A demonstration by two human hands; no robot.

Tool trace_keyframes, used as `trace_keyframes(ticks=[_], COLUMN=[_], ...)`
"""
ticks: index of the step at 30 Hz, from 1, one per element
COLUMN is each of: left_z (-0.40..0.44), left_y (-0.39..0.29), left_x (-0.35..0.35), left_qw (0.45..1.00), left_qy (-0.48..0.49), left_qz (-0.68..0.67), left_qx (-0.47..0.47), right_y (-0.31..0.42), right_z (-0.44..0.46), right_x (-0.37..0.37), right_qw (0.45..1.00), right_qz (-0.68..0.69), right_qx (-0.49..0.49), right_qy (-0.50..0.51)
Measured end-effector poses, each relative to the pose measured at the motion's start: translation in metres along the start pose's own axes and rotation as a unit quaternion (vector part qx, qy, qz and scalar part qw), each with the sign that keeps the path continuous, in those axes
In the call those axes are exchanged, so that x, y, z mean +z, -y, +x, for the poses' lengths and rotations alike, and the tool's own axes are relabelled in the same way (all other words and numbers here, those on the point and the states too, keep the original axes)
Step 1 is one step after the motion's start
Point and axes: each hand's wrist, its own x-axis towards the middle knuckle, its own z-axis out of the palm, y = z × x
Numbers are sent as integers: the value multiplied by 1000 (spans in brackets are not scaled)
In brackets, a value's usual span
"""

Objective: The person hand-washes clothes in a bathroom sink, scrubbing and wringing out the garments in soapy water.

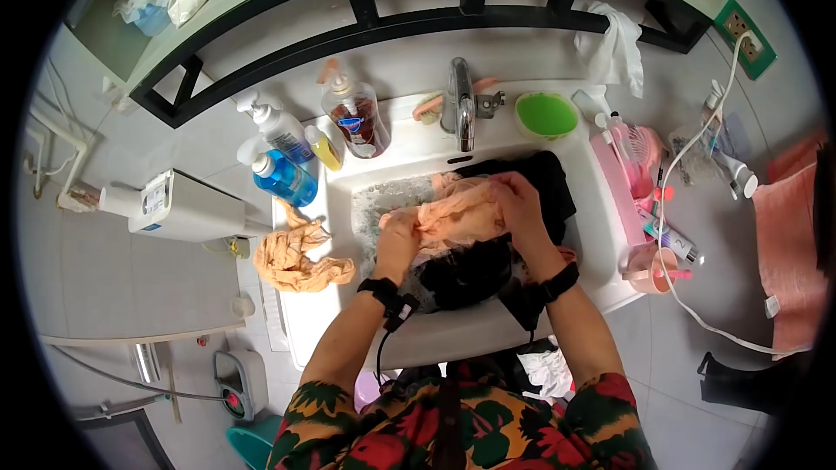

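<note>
Peach-coloured cloth [461, 216] is stretched between my two hands, low over the white sink [601, 248]. My left hand [399, 242] is closed on its left end, and my right hand [520, 204] grips the right end, fingers partly hidden. What kind of garment it is, I cannot make out. Beneath it, dark wet cloth [466, 274] lies in the basin, spreading up the back right side. Foamy water [383, 200] shows at the left of the basin. A chrome faucet [461, 109] stands behind.
A twisted tan cloth [300, 257] lies on the sink's left ledge. Behind it stand a blue bottle [283, 178], a white pump bottle [280, 126] and a brown pump bottle [355, 122]. A green dish [546, 115] sits back right, and a white cable [688, 313] hangs at right.
</note>
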Motion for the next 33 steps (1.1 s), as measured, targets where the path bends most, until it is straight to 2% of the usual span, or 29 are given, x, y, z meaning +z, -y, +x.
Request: trace_keyframes(ticks=[2, 3, 5, 6, 7, 8, 9, 10, 11, 13, 15, 17, 18, 21, 23, 24, 25, 26, 27, 28, 30, 31, 33], left_z=[5, 8, 16, 19, 21, 22, 23, 24, 25, 28, 32, 34, 35, 34, 33, 30, 27, 24, 22, 19, 21, 24, 32], left_y=[5, 20, -4, -17, -31, -43, -54, -64, -71, -73, -74, -68, -58, -34, -14, -5, -4, 24, 47, 43, 28, 25, 23], left_x=[-13, -10, -50, -65, -77, -86, -91, -92, -91, -86, -89, -105, -109, -107, -86, -71, -59, -30, -4, 6, 28, 34, 45], left_qw=[982, 932, 823, 823, 816, 808, 808, 813, 817, 814, 851, 861, 867, 859, 848, 883, 877, 894, 907, 906, 837, 836, 916], left_qy=[30, -8, -37, -38, -31, -25, -28, -7, 14, 6, -33, -70, -95, -142, -183, -177, -139, -119, -97, -96, -112, -114, 15], left_qz=[-134, -307, -513, -513, -528, -543, -543, -542, -540, -556, -516, -496, -479, -473, -475, -386, -373, -320, -267, -269, -499, -500, -290], left_qx=[-132, -191, -242, -240, -234, -228, -228, -213, -200, -169, -89, -92, -98, -138, -150, -202, -270, -290, -311, -313, -197, -197, -276], right_y=[12, 9, -6, -9, -3, 8, 14, 3, -15, -28, -36, -75, -72, -58, -62, -62, -63, -65, -79, -104, -126, -130, -123], right_z=[4, 7, 17, 14, 8, 0, -6, -7, -4, -5, -5, 26, 32, 24, 30, 28, 22, 17, 22, 32, 39, 39, 38], right_x=[1, -1, -14, -16, -11, 0, 12, 27, 43, 56, 59, 41, 36, 25, 15, 17, 21, 23, 20, 18, 18, 22, 27], right_qw=[997, 996, 991, 962, 962, 906, 820, 819, 826, 831, 878, 863, 933, 979, 979, 979, 986, 988, 988, 989, 990, 994, 982], right_qz=[2, 3, -92, -229, -229, -327, -414, -413, -374, -332, -368, -381, -211, -57, -119, -121, -48, 24, 21, -5, -31, -87, -143], right_qx=[-69, -71, -69, -139, -141, -270, -390, -391, -421, -447, -286, -321, -243, -142, 135, 135, 134, 133, 135, 132, 128, 15, -100], right_qy=[-46, -45, -66, -58, -56, 6, 67, 69, 28, -12, 111, 86, 159, 135, 96, 97, 86, 74, 75, 65, 55, 62, 71])
